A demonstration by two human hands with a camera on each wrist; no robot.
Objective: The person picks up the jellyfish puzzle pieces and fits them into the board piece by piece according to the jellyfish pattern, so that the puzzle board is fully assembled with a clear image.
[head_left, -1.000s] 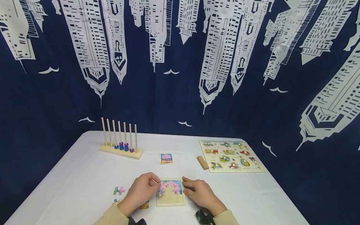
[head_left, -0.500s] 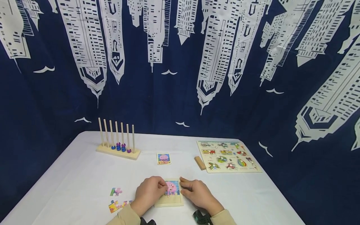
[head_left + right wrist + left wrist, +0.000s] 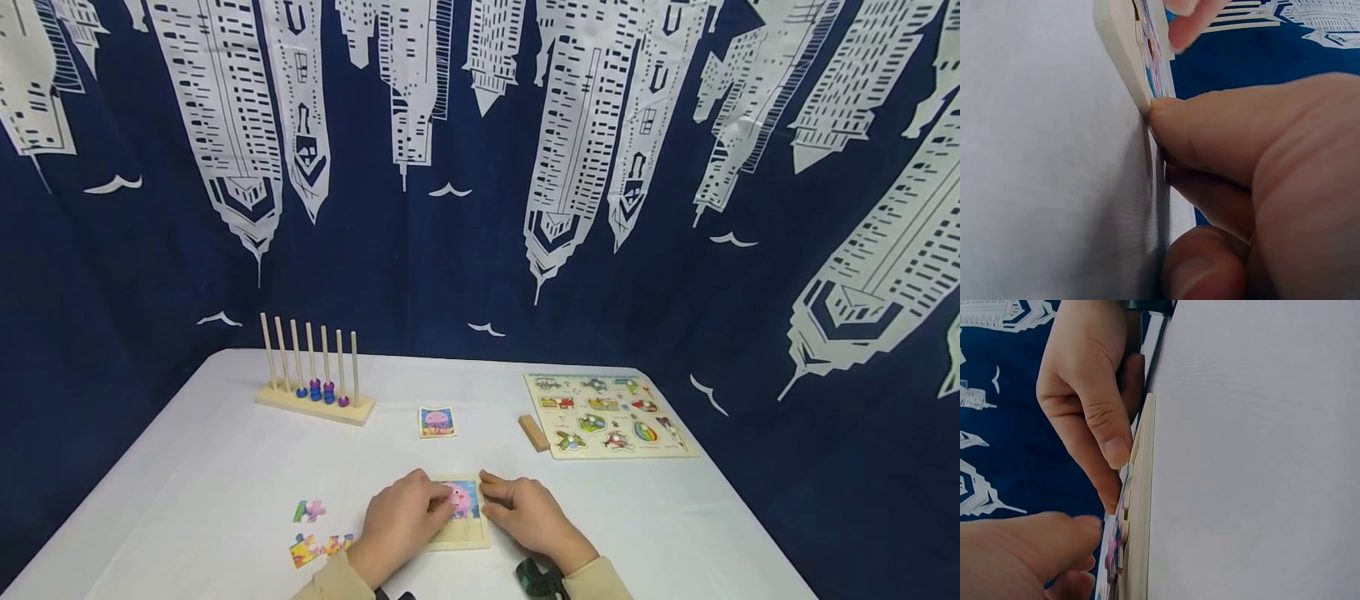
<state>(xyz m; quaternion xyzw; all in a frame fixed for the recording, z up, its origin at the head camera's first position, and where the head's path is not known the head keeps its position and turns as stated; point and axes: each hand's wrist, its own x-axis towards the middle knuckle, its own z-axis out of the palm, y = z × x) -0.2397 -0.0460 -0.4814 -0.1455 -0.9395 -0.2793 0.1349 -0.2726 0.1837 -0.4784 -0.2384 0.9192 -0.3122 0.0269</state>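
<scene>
The square pale-wood puzzle tray (image 3: 465, 535) lies on the white worktop (image 3: 225, 492) between the two hands, its far part filled with pink-and-blue picture pieces (image 3: 467, 500). The left hand (image 3: 405, 512) reaches over the tray's left side, thumb and fingers at those pieces; whether its grip pinches one, I cannot tell. The right hand (image 3: 532, 517) sets thumb and forefinger, apart, against the tray's right edge; whether that grip clasps the edge or only presses, I cannot tell. Left of the tray lie loose multicoloured jigsaw pieces (image 3: 309, 511). Beyond it is a small square picture card (image 3: 437, 422); beyond and left, a pale-wood peg stand with blue and purple beads (image 3: 315, 407); beyond and right, a tan wooden block (image 3: 534, 433) beside a cream picture board (image 3: 660, 451).
</scene>
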